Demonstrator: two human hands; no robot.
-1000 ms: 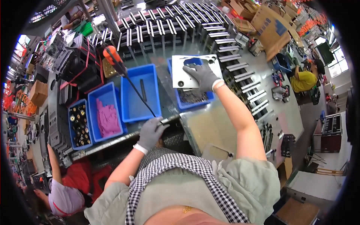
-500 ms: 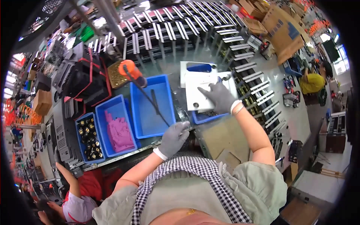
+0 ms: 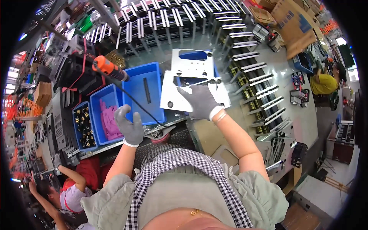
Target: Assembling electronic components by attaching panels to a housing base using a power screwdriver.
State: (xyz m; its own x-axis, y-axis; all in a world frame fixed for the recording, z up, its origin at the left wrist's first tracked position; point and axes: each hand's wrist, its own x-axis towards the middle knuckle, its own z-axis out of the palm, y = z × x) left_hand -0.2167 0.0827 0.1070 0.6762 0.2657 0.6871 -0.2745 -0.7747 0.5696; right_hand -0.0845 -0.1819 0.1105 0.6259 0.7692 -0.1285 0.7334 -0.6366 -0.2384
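A grey glove covers my right hand, which lies over the near part of a white plate with holes and a cutout. Its thumb points left and the fingers reach to the cutout, gripping the plate; the fingertips are partly hidden. Beyond it lies a second white plate, with blue showing through its opening. My left hand, also gloved, hovers with fingers apart near the front of a blue bin containing a dark strip. Nothing is in that hand. An orange power screwdriver hangs above the bin, its black cord trailing toward me.
To the left stand a blue bin of pink pieces and one of black-and-brass round parts. Rows of metal strips on racks curve round the back and right. A co-worker in red and white is at lower left.
My left hand has moved left, away from the table edge near the bin, and its fingers have spread. My right hand and the white plate have shifted left and nearer, showing the cutout. The view has shifted too.
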